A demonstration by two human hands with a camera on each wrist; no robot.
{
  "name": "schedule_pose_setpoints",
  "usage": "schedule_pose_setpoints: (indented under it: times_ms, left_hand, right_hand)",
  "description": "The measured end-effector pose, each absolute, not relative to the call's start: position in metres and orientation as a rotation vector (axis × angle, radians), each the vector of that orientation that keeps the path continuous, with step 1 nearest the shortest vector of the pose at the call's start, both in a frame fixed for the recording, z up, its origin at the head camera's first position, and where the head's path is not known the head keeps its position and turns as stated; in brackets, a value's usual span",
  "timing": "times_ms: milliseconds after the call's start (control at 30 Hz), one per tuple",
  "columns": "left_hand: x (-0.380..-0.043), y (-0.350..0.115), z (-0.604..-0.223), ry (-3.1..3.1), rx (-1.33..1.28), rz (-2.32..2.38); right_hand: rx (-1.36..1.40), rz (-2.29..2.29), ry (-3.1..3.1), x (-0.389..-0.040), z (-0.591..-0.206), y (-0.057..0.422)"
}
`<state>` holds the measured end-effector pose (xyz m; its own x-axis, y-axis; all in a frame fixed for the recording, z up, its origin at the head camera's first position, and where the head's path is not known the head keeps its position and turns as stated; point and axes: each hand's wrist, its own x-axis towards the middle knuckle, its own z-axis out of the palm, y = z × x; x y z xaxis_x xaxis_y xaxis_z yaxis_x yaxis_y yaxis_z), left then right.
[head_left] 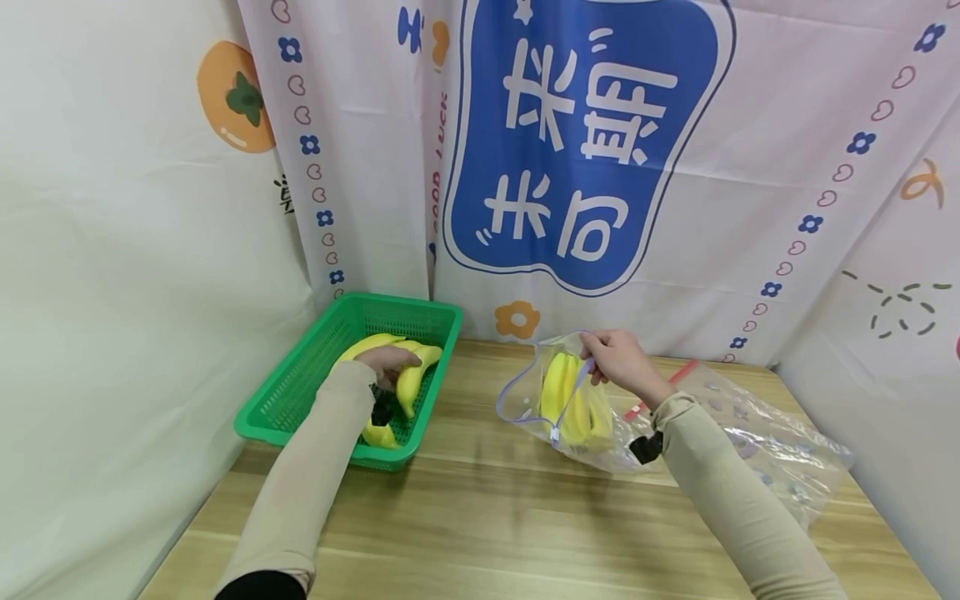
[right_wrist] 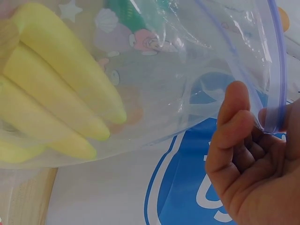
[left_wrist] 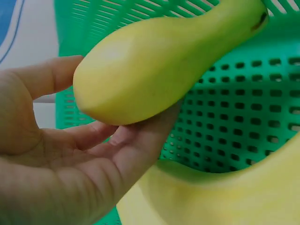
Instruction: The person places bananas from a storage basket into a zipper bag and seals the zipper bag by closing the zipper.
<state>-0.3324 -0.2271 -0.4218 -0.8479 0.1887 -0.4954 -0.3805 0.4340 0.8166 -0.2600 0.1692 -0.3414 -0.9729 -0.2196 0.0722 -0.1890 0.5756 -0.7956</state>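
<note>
My left hand [head_left: 387,364] reaches into the green basket [head_left: 258,422] and grips one yellow banana [head_left: 415,383]. In the left wrist view the thumb and fingers [left_wrist: 154,136] sit around the banana's blunt end, its greenish stem pointing up and right. Other bananas [head_left: 382,435] lie in the basket below it. My right hand [head_left: 618,360] pinches the purple zip edge of a clear zip bag [head_left: 534,400], whose mouth gapes toward the left. A bunch of yellow bananas [right_wrist: 56,70] is inside that bag, seen through the printed plastic in the right wrist view.
A second clear bag with a red zip strip [head_left: 750,425] lies flat at the right, partly under the right forearm. The wooden table [head_left: 480,533] meets a printed curtain [head_left: 390,208] at the back, with white cloth at both sides.
</note>
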Motion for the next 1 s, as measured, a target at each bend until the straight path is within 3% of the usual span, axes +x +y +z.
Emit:
schedule_pose_setpoints:
  times_ms: [1000]
  left_hand:
    - [-0.326,-0.227,-0.38,1.919,0.014,1.878]
  right_hand:
    - [-0.331,-1.349,2.762,-0.262,-0.344,0.168]
